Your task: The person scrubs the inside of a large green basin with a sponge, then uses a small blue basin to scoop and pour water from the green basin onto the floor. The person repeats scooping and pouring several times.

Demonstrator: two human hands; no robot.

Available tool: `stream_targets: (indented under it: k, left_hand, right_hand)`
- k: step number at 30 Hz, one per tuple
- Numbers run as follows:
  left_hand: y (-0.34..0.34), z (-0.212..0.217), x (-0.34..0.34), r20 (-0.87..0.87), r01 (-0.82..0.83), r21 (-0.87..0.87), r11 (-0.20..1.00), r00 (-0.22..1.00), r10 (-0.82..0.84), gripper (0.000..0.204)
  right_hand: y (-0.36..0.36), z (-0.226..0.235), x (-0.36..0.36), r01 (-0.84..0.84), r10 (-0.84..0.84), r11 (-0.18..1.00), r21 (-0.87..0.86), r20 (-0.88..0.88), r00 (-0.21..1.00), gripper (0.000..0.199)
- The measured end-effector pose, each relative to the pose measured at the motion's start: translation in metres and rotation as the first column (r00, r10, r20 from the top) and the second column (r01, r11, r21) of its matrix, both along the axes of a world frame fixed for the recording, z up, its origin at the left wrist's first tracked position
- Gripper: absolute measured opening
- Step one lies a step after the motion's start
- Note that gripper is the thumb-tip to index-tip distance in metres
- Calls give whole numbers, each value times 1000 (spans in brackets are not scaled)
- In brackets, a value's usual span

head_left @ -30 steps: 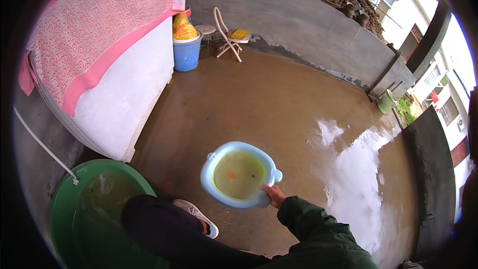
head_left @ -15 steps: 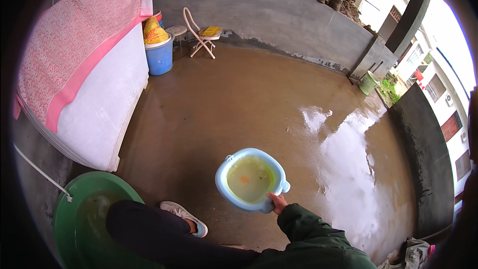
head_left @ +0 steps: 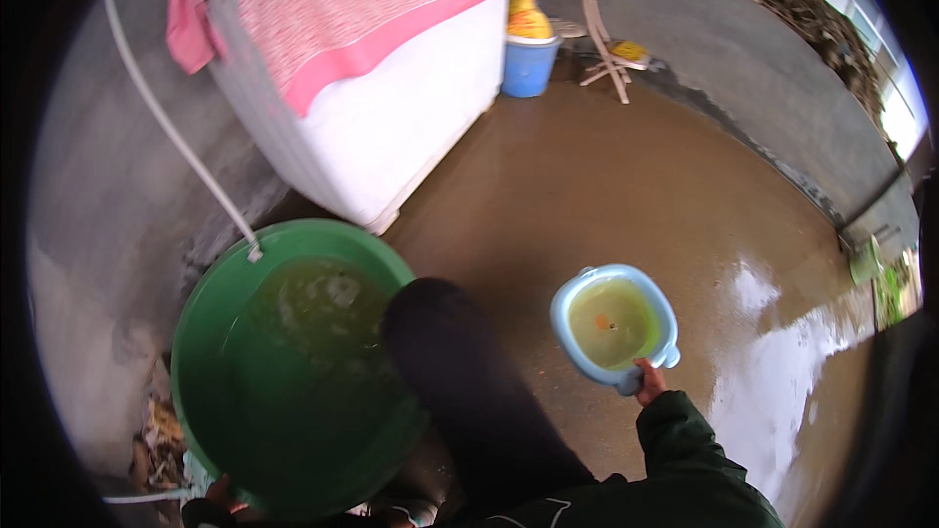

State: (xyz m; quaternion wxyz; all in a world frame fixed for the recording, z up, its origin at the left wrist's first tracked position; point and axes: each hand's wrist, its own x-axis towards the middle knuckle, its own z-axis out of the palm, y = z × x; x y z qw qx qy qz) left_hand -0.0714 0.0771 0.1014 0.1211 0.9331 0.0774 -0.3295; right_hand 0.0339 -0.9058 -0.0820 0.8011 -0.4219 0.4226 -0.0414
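Observation:
My right hand (head_left: 649, 382) is closed on the near rim of a light blue plastic basin (head_left: 564, 330), held out in front of me to the right. Cloudy yellowish-green water fills the basin, with a small orange patch in it. Low at the left, my left hand (head_left: 225, 492) grips the near rim of a big round green tub (head_left: 207, 411); most of its fingers are hidden. Murky water with some foam lies inside the tub. A white pipe (head_left: 186, 152) comes down from the wall to the tub's far rim.
My bent knee (head_left: 440, 323) is between tub and basin. A white chest-like box (head_left: 411, 108) under a pink cloth (head_left: 362, 0) stands beyond the tub. Farther off are a blue bucket (head_left: 529, 68) and folding chair (head_left: 606, 49). The brown floor (head_left: 587, 186) is wet.
The view has swung left, bringing the whole green tub into sight. My left hand has come into view at its rim. The basin stays in my right hand.

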Motion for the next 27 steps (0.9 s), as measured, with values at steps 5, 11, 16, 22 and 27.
stream_targets:
  k: [5, 11, 16, 22, 27]
  left_hand:
    - [1, -21, -13, -650, -796, -565, -217, 268, 711, 48]
    - [-13, -46, -21, -477, -885, -465, 20, 269, 837, 41]
    - [-19, -68, -34, -487, -920, -392, -20, 189, 853, 46]
    - [-33, -83, -35, -393, -944, -328, -46, 92, 915, 43]
    - [-30, -87, -36, -404, -963, -264, -59, 55, 913, 41]
  right_hand:
    - [15, 9, 66, -152, 152, 988, 30, -13, 988, 28]
    - [79, 27, 158, -235, 221, 960, 153, 104, 970, 37]
    - [137, 33, 234, -313, 288, 932, 183, 151, 946, 46]
    - [183, 33, 287, -323, 323, 946, -11, -7, 946, 50]
    - [214, 71, 291, -392, 390, 920, -17, -82, 917, 45]
